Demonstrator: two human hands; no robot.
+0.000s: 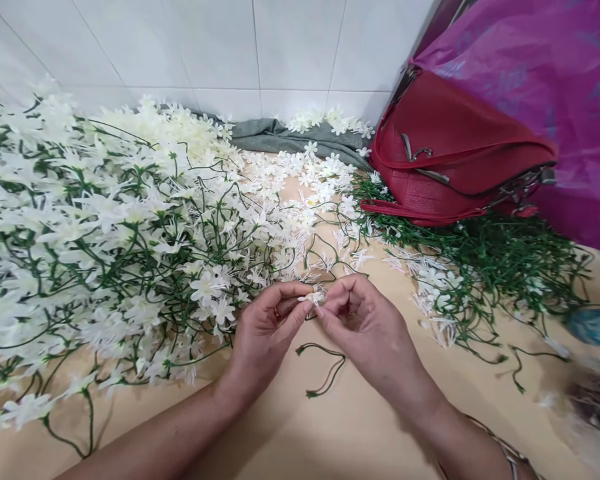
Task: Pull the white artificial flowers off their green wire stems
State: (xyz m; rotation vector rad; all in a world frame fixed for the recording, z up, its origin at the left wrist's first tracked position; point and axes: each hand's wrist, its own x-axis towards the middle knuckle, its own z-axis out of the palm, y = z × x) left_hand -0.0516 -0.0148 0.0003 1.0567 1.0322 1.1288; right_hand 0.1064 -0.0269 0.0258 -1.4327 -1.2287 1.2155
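Note:
Both hands meet at the middle of the table over a small white artificial flower (316, 297). My left hand (273, 323) pinches it between thumb and forefinger. From the other side my right hand (363, 323) closes its fingertips at the same flower; the exact grip is partly hidden by the fingers. A loose green stem (325, 373) lies bent on the table just below the hands. Beyond the fingertips are scattered white stamens (357, 260) and more green stems. A large heap of white flowers on green stems (105, 247) rises beside my left hand.
A red handbag (460, 147) rests on a pile of green stems (510, 260) at the right, with a purple plastic bag (575, 113) behind. Loose white petals (300, 177) and grey cloth (280, 139) lie toward the tiled wall (300, 47). A blue item (597, 325) sits at the right edge.

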